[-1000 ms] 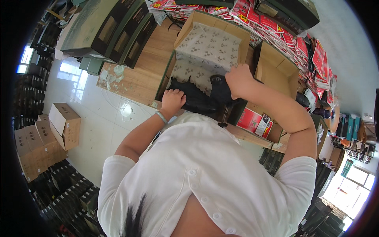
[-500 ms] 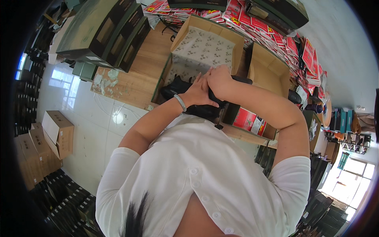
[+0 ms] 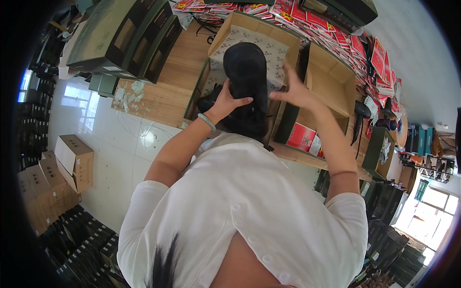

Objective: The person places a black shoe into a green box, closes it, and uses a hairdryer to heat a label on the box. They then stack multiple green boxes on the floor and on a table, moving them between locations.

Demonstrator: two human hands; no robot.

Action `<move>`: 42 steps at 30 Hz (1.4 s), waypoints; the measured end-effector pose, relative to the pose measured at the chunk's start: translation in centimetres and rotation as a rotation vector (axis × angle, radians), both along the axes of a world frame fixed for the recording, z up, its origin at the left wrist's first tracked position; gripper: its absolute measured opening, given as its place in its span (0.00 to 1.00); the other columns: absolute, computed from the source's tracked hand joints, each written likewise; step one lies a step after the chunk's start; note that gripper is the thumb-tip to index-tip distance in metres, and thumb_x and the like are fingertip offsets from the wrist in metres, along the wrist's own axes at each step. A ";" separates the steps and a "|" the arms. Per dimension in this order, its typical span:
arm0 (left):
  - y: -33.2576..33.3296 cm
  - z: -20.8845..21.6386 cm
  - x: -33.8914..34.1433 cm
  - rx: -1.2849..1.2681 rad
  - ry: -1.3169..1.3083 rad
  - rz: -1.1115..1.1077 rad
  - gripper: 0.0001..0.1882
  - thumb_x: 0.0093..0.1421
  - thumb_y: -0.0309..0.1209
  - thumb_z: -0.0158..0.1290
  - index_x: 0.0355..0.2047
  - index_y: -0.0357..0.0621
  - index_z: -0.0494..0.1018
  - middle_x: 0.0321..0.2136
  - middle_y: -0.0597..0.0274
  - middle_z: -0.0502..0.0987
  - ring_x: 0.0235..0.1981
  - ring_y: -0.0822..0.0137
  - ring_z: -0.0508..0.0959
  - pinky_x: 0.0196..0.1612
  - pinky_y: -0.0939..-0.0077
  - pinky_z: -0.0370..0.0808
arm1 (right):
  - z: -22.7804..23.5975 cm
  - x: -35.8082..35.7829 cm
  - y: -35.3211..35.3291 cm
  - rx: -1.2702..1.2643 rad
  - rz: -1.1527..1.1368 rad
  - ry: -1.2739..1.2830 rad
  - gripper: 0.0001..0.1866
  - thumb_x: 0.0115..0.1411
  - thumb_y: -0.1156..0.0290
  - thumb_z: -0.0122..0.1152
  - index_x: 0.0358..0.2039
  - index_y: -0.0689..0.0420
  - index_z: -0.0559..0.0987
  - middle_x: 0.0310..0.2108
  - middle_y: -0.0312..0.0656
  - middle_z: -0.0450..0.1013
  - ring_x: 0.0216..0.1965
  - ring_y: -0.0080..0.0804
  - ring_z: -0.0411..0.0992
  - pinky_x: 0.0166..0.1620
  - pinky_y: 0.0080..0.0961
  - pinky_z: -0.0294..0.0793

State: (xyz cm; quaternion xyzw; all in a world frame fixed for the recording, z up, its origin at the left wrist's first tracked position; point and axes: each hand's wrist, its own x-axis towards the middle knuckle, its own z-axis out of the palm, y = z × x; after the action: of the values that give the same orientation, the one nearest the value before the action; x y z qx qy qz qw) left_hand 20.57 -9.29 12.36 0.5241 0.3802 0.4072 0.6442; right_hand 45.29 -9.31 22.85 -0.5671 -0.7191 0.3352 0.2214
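A black boot stands out over the box in front of me, its dark sole turned up toward my view. My left hand is closed on the boot's left side, thumb lying across it. To the right of the boot, my right hand is in the air with fingers and thumb spread, slightly blurred and holding nothing. An open shoe box lined with patterned paper lies beneath. Another black piece of footwear shows partly behind my left wrist; its full shape is hidden.
The box lid lies at the right with red printed cards by it. Red packets are heaped along the back. Dark green boxes stack at the left table edge. A black hair dryer sits right; cartons stand on the floor.
The boot has been raised and turned so its sole faces up. My right hand has come off it and opened to the right, while my left hand keeps hold.
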 end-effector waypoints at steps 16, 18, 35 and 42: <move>-2.8 -2.6 -4.9 0.600 0.850 -0.095 0.30 0.67 0.52 0.39 0.62 0.48 0.61 0.57 0.51 0.67 0.61 0.46 0.61 0.64 0.51 0.52 | -3.7 -3.1 2.1 -0.001 -0.329 0.154 0.54 0.35 0.53 0.79 0.58 0.68 0.61 0.55 0.56 0.63 0.56 0.44 0.65 0.58 0.34 0.65; -4.2 -3.5 -6.2 0.762 1.036 -0.191 0.26 0.66 0.51 0.42 0.57 0.51 0.67 0.56 0.54 0.68 0.61 0.49 0.61 0.64 0.53 0.53 | -1.7 -3.4 2.5 0.143 -0.349 -0.082 0.54 0.34 0.50 0.77 0.57 0.66 0.62 0.52 0.56 0.63 0.55 0.49 0.66 0.57 0.35 0.66; -5.9 -4.0 -6.1 0.804 1.093 -0.015 0.15 0.62 0.39 0.48 0.26 0.47 0.79 0.19 0.64 0.77 0.31 0.64 0.73 0.42 0.68 0.66 | -10.2 -13.7 3.7 0.191 -0.167 -0.631 0.49 0.35 0.53 0.77 0.57 0.54 0.64 0.50 0.48 0.62 0.53 0.50 0.62 0.57 0.45 0.58; -6.0 -3.3 -6.0 0.759 1.085 -0.010 0.12 0.61 0.38 0.48 0.29 0.49 0.79 0.23 0.64 0.79 0.33 0.64 0.74 0.43 0.67 0.66 | -15.5 -13.6 3.5 0.198 -0.155 -0.630 0.55 0.36 0.47 0.77 0.62 0.52 0.59 0.51 0.48 0.59 0.54 0.49 0.59 0.58 0.43 0.54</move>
State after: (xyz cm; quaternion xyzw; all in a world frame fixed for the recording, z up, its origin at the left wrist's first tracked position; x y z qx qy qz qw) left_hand 14.54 -15.32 9.05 0.8474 0.4782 0.1880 0.1336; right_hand 31.67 -5.80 7.35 -0.6717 -0.7358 0.0540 0.0672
